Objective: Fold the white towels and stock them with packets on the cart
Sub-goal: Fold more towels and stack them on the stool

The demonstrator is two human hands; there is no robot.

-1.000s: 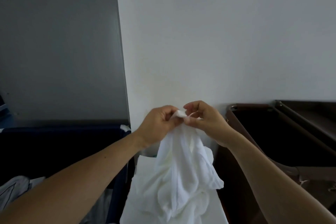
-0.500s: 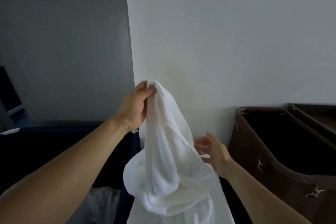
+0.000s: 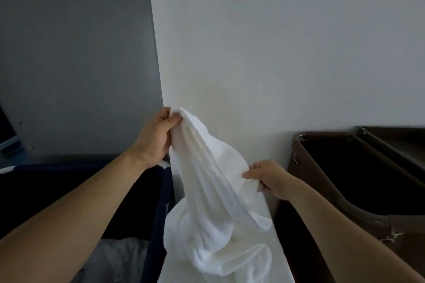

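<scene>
left hand [image 3: 154, 136] pinches white towel [image 3: 213, 202] corner at 11 o'clock, right hand [image 3: 270, 177] grips edge at 3; hands apart. soft, light, floppy; best held by corners.

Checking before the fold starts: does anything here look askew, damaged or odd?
Nothing spilled or damaged. The white towel hangs bunched and twisted from the left hand, the right hand pinching one edge, its lower end heaped below.

Dim, soft, even light. The white wall [image 3: 287, 53] at upper right is brightest, the grey panel [image 3: 76, 53] at upper left duller. The brown bin [image 3: 326, 136] at right is black with shadow inside. The white towel [image 3: 207, 190] looks soft, its weave smeared. Straight edges bow near the frame's sides.
</scene>
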